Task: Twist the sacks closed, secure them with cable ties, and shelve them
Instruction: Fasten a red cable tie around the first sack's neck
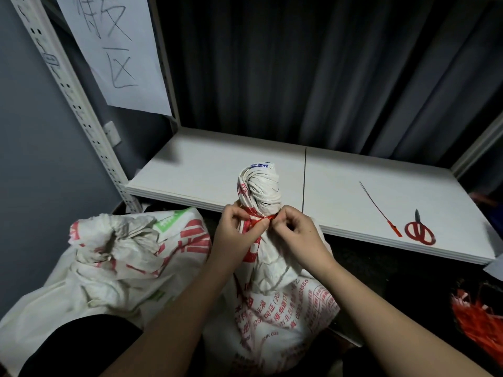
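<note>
A white woven sack (pixel 275 308) with red print stands upright in front of me, its neck twisted into a tight knob (pixel 260 186). A red cable tie (pixel 258 218) runs around the neck just under the knob. My left hand (pixel 236 235) pinches the tie on the left side of the neck, and my right hand (pixel 296 235) pinches its end on the right side. A second white sack (pixel 117 257) leans to the left, its mouth loosely gathered with no tie on it.
A white shelf board (pixel 353 191) spans behind the sack, with a spare red cable tie (pixel 381 210) and red-handled scissors (pixel 419 229) on its right part. A bundle of red ties (pixel 473 319) lies at lower right. A perforated shelf post (pixel 81 110) stands left.
</note>
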